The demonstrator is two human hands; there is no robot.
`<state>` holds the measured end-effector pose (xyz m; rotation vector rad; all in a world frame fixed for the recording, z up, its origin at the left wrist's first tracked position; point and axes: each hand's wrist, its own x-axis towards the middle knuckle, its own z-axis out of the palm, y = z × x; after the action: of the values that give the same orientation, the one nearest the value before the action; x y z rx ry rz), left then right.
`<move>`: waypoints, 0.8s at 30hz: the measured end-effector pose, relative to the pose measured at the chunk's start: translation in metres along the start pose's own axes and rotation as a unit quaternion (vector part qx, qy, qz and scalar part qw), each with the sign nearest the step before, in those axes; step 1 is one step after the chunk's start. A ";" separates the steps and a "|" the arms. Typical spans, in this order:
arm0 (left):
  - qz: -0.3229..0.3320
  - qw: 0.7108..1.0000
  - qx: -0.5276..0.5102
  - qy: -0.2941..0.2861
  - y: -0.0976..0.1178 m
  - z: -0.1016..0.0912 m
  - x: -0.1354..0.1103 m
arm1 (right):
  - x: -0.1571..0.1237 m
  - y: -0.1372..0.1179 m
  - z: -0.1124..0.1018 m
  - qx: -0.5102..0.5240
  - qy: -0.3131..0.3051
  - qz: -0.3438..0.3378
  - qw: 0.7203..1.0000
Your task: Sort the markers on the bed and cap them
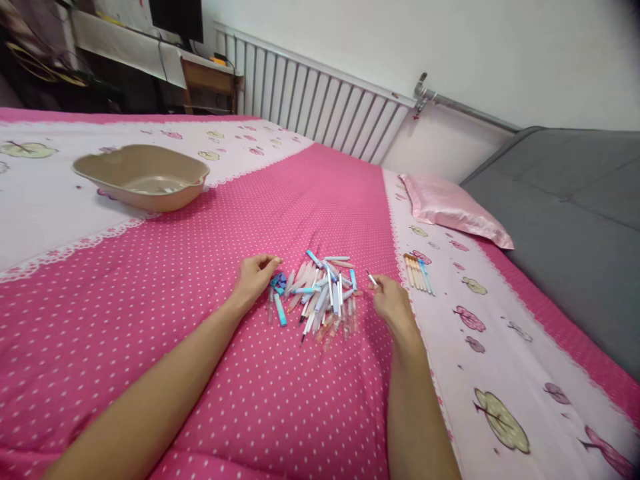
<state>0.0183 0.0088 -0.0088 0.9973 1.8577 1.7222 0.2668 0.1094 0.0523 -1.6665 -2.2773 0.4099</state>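
A loose pile of pens [323,297], mostly white, pale blue and pinkish, lies on the pink dotted bedspread [270,393] between my hands. My right hand [393,301] is closed on a slim white pen [371,277] with a dark tip, just right of the pile. At the left edge of the pile, my left hand [254,279] has its thumb and fingers pinched together. What they hold, if anything, is too small to make out. Beside those fingers sit a dark blue and purple bunched item [279,283] and a light blue pen or marker [280,311].
Several brown and blue pens [420,274] lie in a neat row right of my right hand. A beige plastic basin [145,193] stands on the bed at left. Further off are a pink pillow [455,212], a grey headboard [565,200] and a white radiator [320,93].
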 end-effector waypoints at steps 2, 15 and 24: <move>0.004 1.000 0.005 -0.002 -0.002 0.000 0.001 | 0.002 0.001 0.003 0.011 -0.002 -0.004 1.000; 0.085 0.990 0.106 -0.025 0.003 0.000 0.001 | 0.010 0.005 0.026 0.207 -0.022 0.033 0.978; 0.264 0.894 0.318 -0.173 0.049 0.052 0.031 | 0.011 0.009 0.016 0.179 0.015 0.018 0.984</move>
<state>0.0465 0.0655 0.0360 2.0731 2.0504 1.0320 0.2657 0.1220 0.0351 -1.5185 -2.0078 0.7478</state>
